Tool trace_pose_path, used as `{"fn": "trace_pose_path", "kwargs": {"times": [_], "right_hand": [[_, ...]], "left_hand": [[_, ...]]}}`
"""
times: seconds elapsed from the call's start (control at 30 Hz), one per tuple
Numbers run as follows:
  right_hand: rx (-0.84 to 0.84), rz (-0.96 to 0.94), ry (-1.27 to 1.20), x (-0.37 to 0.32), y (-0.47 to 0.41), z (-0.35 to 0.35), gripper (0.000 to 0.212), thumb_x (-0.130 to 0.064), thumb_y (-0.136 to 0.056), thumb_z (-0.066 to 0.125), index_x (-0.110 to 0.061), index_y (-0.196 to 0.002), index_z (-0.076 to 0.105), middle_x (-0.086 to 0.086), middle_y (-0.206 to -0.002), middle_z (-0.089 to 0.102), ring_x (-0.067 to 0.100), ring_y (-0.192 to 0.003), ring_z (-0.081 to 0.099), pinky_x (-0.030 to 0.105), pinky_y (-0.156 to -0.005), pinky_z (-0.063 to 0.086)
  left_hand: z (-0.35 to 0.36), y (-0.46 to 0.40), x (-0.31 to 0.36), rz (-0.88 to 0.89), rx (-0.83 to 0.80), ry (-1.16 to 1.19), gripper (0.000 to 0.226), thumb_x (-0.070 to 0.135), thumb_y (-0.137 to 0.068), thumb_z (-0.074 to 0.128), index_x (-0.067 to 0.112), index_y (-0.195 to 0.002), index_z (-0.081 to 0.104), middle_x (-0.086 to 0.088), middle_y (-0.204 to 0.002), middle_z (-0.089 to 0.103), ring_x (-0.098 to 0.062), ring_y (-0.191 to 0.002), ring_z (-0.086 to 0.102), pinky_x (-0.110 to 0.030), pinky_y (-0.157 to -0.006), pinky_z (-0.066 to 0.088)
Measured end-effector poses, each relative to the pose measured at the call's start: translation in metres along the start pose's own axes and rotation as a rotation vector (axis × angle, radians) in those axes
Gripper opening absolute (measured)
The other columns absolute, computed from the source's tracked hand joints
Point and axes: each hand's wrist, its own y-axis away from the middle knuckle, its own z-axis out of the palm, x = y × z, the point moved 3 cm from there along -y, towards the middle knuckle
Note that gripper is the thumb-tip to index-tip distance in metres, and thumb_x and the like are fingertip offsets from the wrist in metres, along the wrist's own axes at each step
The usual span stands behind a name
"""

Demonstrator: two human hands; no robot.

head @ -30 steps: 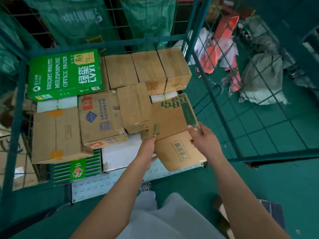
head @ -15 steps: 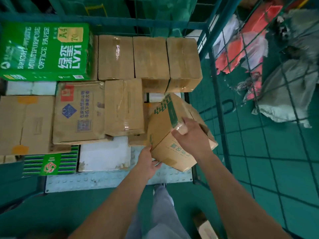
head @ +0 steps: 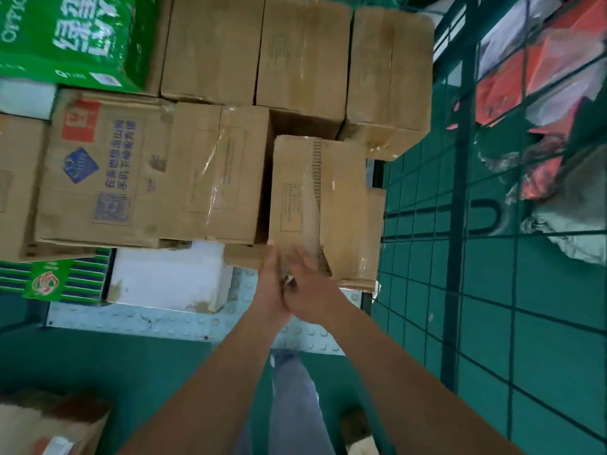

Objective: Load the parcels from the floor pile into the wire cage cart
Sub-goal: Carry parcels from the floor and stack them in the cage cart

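A tall brown cardboard box sealed with clear tape (head: 320, 205) is seen standing inside the green wire cage cart (head: 460, 198), at the near right corner of the load, just beside the cart's right mesh wall. Its near lower edge is met by both hands. The left hand (head: 271, 284) is laid against the box's near left corner with fingers extended upward, and the right hand (head: 310, 285) is pressed flat against the near face, its fingers (head: 303, 257) straight and spread; nothing is clenched by either hand. The two hands are touching each other at the heel.

To the left of this box, a taped brown carton (head: 215, 174) and a brown carton printed with blue characters and a red square (head: 101, 172) are stacked. Behind them, three plain brown cartons (head: 302, 54) are lined up side by side. A green office-paper carton (head: 65, 37) is seen at the far left. A white foam box (head: 170, 277) and a green striped carton (head: 52, 280) lie lower down, on the studded metal floor plate (head: 147, 320) of the cart.
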Motion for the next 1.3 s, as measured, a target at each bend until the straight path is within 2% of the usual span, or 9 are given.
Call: {"fn": "trace_pose_path", "kwargs": {"times": [0.1, 0.2, 0.3, 0.4, 0.47, 0.73, 0.9, 1.1, 1.3], "right_hand": [[0.081, -0.074, -0.108, 0.022, 0.000, 0.002, 0.063, -0.016, -0.102, 0.048, -0.034, -0.159, 0.031, -0.011, -0.165, 0.029, 0.017, -0.136, 0.050, 0.034, -0.107, 0.047], [0.376, 0.050, -0.296, 0.052, 0.009, -0.016, 0.044, -0.023, -0.102, 0.054, -0.032, -0.145, 0.052, -0.011, -0.138, 0.060, 0.006, -0.098, 0.062, 0.031, -0.087, 0.056], [0.710, 0.244, -0.384, 0.090, 0.015, -0.034, 0.054, -0.042, -0.098, 0.062, -0.033, -0.148, 0.045, -0.008, -0.146, 0.046, 0.015, -0.124, 0.054, 0.042, -0.098, 0.053], [0.482, 0.427, -0.604, 0.112, -0.008, -0.026, 0.096, -0.058, -0.089, 0.070, -0.036, -0.162, 0.012, 0.000, -0.163, 0.018, 0.030, -0.143, 0.037, 0.048, -0.110, 0.042], [0.348, 0.393, -0.709, 0.106, -0.026, -0.012, 0.111, -0.062, -0.077, 0.079, -0.047, -0.157, 0.005, 0.002, -0.160, 0.027, 0.031, -0.139, 0.043, 0.051, -0.108, 0.048], [0.485, 0.264, -0.709, 0.094, -0.058, -0.017, 0.112, -0.046, -0.083, 0.081, -0.032, -0.162, 0.002, 0.002, -0.158, 0.037, 0.026, -0.138, 0.046, 0.031, -0.096, 0.043], [0.493, 0.257, -0.688, 0.089, -0.074, -0.034, 0.117, -0.044, -0.085, 0.080, -0.029, -0.163, -0.005, 0.002, -0.158, 0.039, 0.024, -0.140, 0.045, 0.037, -0.112, 0.039], [0.480, 0.288, -0.654, 0.095, -0.080, -0.033, 0.120, -0.051, -0.081, 0.080, -0.034, -0.161, -0.007, 0.005, -0.163, 0.030, 0.028, -0.142, 0.043, 0.045, -0.115, 0.040], [0.506, 0.335, -0.684, 0.093, -0.072, -0.028, 0.126, -0.058, -0.078, 0.080, -0.040, -0.160, -0.013, 0.004, -0.167, 0.020, 0.030, -0.145, 0.040, 0.048, -0.116, 0.040]], "left_hand": [[-0.009, -0.013, -0.010, 0.071, 0.090, -0.100, 0.065, 0.042, -0.094, 0.073, 0.023, -0.148, 0.042, -0.012, -0.129, 0.070, -0.025, -0.112, 0.072, -0.041, -0.085, 0.061], [-0.011, -0.023, -0.011, 0.132, 0.188, -0.036, 0.053, 0.022, -0.101, 0.064, 0.024, -0.149, 0.040, -0.005, -0.126, 0.070, -0.017, -0.113, 0.070, -0.034, -0.100, 0.056], [-0.013, -0.028, -0.006, 0.116, 0.249, 0.023, 0.059, 0.029, -0.099, 0.068, 0.025, -0.152, 0.041, -0.001, -0.130, 0.067, -0.013, -0.113, 0.067, -0.029, -0.100, 0.056], [-0.018, -0.030, -0.003, 0.108, 0.251, 0.030, 0.054, 0.031, -0.099, 0.068, 0.022, -0.148, 0.047, -0.004, -0.132, 0.066, -0.016, -0.109, 0.068, -0.033, -0.096, 0.058], [-0.018, -0.029, -0.002, 0.089, 0.217, 0.034, 0.045, 0.035, -0.099, 0.067, 0.018, -0.139, 0.055, -0.010, -0.132, 0.066, -0.022, -0.112, 0.068, -0.038, -0.097, 0.059], [0.002, -0.034, 0.019, 0.057, 0.194, 0.009, 0.027, 0.030, -0.104, 0.059, 0.006, -0.115, 0.065, -0.016, -0.118, 0.073, -0.023, -0.109, 0.071, -0.039, -0.103, 0.055], [0.010, -0.052, 0.036, 0.070, 0.248, -0.090, 0.024, 0.027, -0.105, 0.059, 0.005, -0.115, 0.064, -0.014, -0.120, 0.070, -0.021, -0.107, 0.071, -0.033, -0.095, 0.059], [0.010, -0.049, 0.034, 0.063, 0.251, -0.208, 0.034, 0.036, -0.105, 0.056, 0.007, -0.124, 0.061, -0.011, -0.120, 0.070, -0.019, -0.102, 0.072, -0.028, -0.081, 0.062], [0.017, -0.027, 0.032, 0.036, 0.260, -0.265, 0.031, 0.043, -0.104, 0.055, 0.014, -0.109, 0.062, -0.005, -0.116, 0.065, -0.016, -0.102, 0.068, -0.029, -0.086, 0.059]]}}
